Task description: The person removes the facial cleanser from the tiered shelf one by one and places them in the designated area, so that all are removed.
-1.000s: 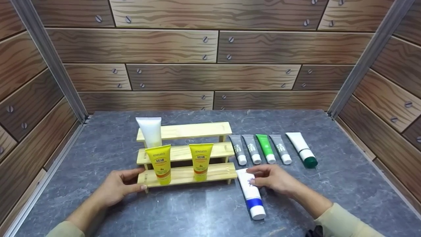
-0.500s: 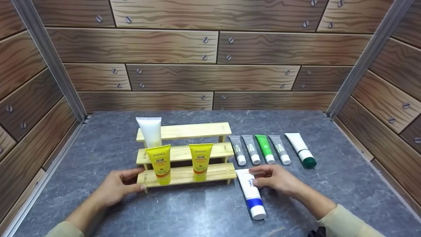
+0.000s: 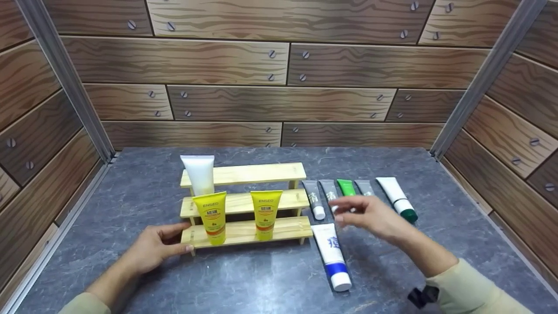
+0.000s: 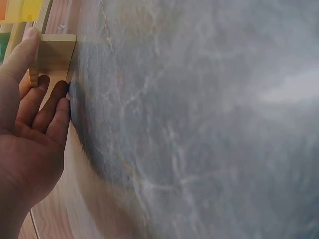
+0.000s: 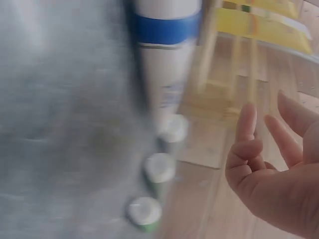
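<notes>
Left hand (image 3: 150,248) grips, thumb (image 3: 178,250) opposite fingers (image 3: 175,228) — right hand (image 3: 370,218) hovers, fingers (image 3: 351,203) loosely bent.

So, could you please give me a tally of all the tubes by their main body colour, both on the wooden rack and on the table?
Yellow tubes: 2
Grey tubes: 3
Green tube: 1
White tubes, whatever their cap or band colour: 3
Total: 9
</notes>
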Tool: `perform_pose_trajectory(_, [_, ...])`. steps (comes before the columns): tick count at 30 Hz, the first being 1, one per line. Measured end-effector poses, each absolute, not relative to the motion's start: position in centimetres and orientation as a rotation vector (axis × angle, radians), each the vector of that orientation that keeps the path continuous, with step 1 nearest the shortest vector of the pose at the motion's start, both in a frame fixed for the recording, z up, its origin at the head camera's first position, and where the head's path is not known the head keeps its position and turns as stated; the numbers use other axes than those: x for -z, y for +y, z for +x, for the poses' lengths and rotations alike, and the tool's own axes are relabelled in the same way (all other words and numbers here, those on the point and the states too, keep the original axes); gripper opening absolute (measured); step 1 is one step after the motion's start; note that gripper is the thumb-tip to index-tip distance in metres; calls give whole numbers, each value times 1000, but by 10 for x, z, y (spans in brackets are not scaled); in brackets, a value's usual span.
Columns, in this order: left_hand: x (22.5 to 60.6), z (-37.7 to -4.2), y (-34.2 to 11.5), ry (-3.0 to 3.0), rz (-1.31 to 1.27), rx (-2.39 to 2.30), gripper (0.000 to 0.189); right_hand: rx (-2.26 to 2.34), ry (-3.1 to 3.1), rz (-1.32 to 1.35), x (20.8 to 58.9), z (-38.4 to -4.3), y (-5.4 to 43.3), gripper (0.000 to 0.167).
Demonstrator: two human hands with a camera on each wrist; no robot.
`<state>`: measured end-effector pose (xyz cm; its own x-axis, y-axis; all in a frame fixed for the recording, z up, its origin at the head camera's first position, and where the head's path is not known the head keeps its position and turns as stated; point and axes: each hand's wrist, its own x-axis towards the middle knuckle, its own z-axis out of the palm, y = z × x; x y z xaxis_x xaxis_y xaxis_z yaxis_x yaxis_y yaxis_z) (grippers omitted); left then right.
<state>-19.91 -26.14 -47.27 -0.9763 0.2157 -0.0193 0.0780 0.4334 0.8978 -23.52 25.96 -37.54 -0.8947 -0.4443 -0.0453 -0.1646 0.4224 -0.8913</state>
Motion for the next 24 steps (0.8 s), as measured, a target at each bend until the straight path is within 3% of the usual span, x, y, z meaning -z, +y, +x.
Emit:
perform_pose_trajectory(15, [473, -199, -260, 2543, 248, -1600, 70, 1550, 2376, -997, 267, -250, 180, 45])
perform_pose_trajectory(24, [473, -201, -262, 2515, 280, -1633, 71, 1557, 2240, -1201, 231, -262, 117, 42])
